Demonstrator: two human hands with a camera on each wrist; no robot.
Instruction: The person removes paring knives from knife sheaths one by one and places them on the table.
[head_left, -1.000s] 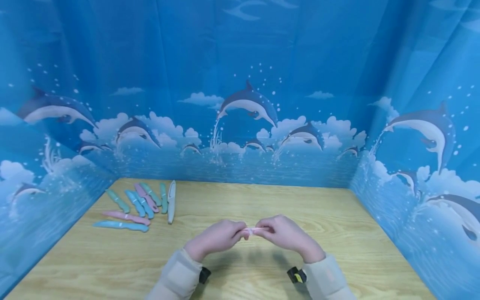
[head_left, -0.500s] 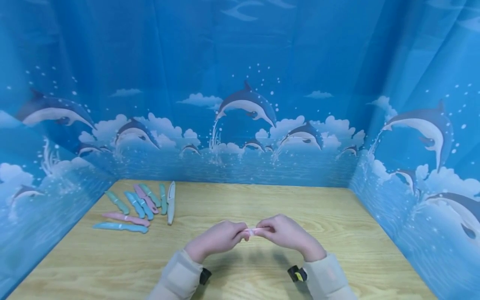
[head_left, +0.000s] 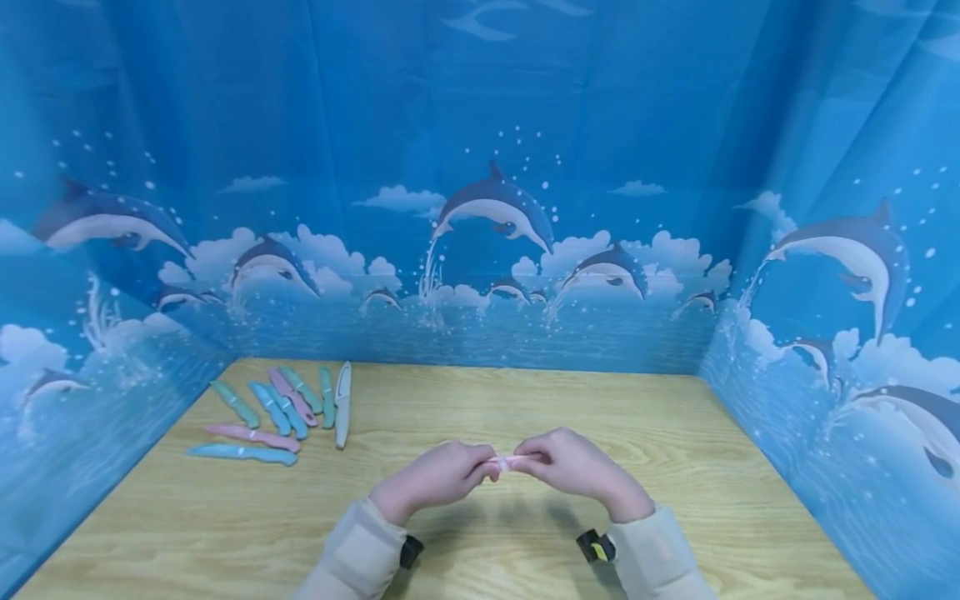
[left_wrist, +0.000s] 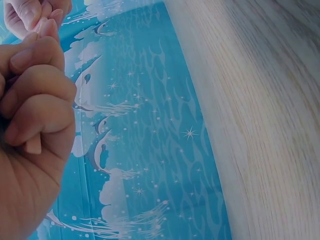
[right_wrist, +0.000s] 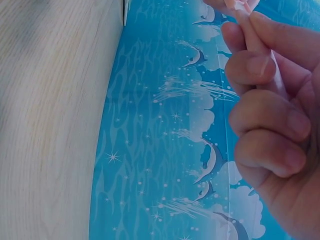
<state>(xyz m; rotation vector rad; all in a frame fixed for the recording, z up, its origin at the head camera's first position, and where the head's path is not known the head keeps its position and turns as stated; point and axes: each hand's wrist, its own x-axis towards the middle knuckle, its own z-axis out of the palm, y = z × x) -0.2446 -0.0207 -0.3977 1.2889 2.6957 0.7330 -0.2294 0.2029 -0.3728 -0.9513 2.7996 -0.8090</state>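
Two hands on one slim pink piece (right_wrist: 255, 37) here, left hand (head_left: 442, 475) and right hand (head_left: 581, 472) both with fingers curled round it, one at each end. It's up over the wooden table (head_left: 600, 408), pretty much straight in front of the person, with a bit of white band (head_left: 504, 463) showing between the grips. Bunch of pastel knives (head_left: 255, 454) lying off to the far left, well apart from the hands

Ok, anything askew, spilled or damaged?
No spill or damage visible. Knife-shaped pieces at the left of the table lie at mixed angles. The left grip and right grip hide much of the pink piece; its condition is unclear.
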